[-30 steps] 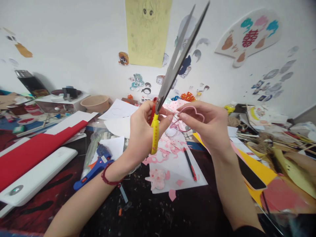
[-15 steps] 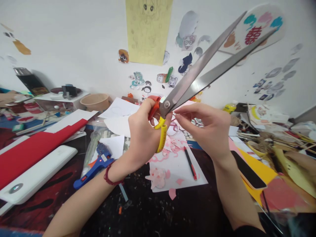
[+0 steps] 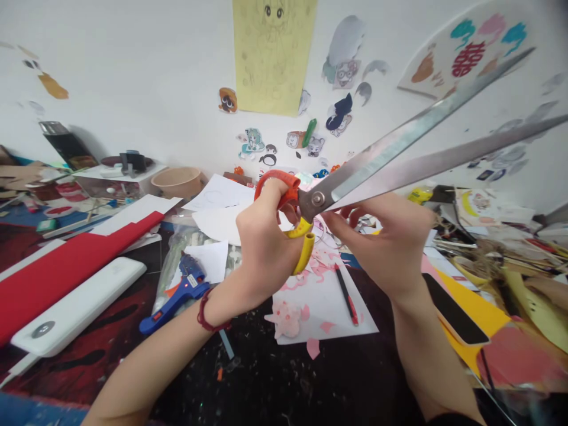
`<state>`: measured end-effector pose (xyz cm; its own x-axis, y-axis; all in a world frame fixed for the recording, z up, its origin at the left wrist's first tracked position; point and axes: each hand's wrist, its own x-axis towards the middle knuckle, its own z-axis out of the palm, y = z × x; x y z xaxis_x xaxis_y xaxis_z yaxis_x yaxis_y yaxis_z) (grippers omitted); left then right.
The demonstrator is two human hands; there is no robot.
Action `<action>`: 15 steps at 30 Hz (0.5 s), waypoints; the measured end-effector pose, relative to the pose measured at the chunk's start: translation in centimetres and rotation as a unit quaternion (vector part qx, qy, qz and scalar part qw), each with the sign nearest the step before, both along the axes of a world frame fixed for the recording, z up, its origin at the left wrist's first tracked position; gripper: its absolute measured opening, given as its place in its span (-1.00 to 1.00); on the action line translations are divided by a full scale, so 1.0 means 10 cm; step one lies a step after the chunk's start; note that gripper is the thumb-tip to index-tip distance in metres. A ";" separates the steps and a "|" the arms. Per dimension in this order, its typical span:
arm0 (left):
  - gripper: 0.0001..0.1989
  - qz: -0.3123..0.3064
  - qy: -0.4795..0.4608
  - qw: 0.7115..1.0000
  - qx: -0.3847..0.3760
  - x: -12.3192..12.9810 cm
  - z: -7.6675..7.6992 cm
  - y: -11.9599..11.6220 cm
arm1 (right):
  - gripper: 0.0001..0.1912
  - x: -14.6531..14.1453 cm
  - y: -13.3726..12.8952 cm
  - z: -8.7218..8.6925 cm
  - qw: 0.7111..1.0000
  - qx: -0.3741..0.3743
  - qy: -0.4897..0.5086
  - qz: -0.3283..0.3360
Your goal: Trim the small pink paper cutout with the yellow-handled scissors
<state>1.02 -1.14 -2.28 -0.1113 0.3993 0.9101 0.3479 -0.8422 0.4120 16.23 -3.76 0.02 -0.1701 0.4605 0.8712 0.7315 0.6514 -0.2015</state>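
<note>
Cluttered desk (image 3: pixel 266 378): left hand (image 3: pixel 261 248) grips open scissors (image 3: pixel 399 160), lettering unreadable.

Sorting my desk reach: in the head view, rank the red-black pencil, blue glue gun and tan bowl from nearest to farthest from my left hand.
1. Red-black pencil, just right of the left hand.
2. Blue glue gun, to its lower left.
3. Tan bowl, far back left by the wall.

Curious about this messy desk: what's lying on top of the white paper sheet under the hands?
On the white paper sheet: pink paper scraps and a red-and-black pencil. The hands hide its far end.
</note>
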 end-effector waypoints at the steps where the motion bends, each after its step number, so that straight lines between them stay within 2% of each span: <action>1: -0.63 -0.002 0.001 1.000 0.003 0.00 0.00 0.00 | -0.91 0.00 -0.01 0.00 1.000 0.000 -0.003 0.000; 8: -0.72 0.015 0.020 0.999 0.027 0.01 -0.02 0.00 | -0.87 0.00 0.01 -0.02 1.000 -0.020 0.009 0.003; 15: -0.68 0.011 0.023 1.000 0.014 0.02 -0.04 -0.01 | -0.85 0.04 0.06 -0.01 0.999 -0.042 0.018 0.001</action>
